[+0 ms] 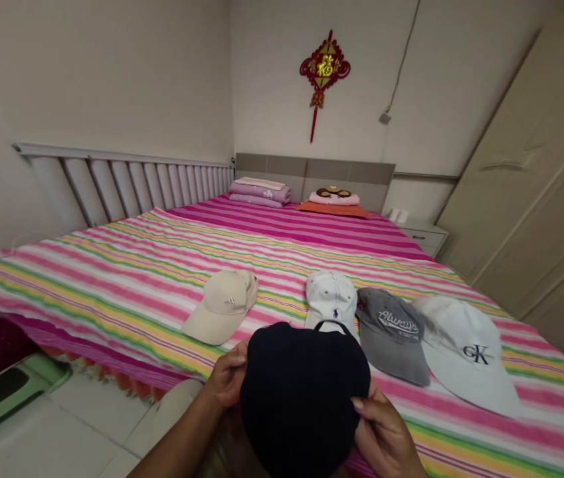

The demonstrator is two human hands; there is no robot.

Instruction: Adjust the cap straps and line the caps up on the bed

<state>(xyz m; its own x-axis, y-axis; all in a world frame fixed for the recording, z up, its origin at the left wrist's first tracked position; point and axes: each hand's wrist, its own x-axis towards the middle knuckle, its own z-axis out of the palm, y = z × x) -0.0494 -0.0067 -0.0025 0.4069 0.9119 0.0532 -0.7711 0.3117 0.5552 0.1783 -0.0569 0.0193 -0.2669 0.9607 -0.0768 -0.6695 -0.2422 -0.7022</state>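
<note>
A black baseball cap is held up close in front of me, over the bed's near edge. My left hand pinches its left side, and my right hand grips the lower right side with the thumb on top. Beyond it on the bed lies a white cap with a small dark logo, its brim partly hidden by the black cap. To its right are a grey cap with "Always" lettering and a white cap marked "CK". A beige cap rests by itself on the left.
The bed has a striped sheet. Folded bedding and a pink folded blanket sit by the headboard. A radiator runs along the left wall. A green stool stands on the tiled floor, and a nightstand at right.
</note>
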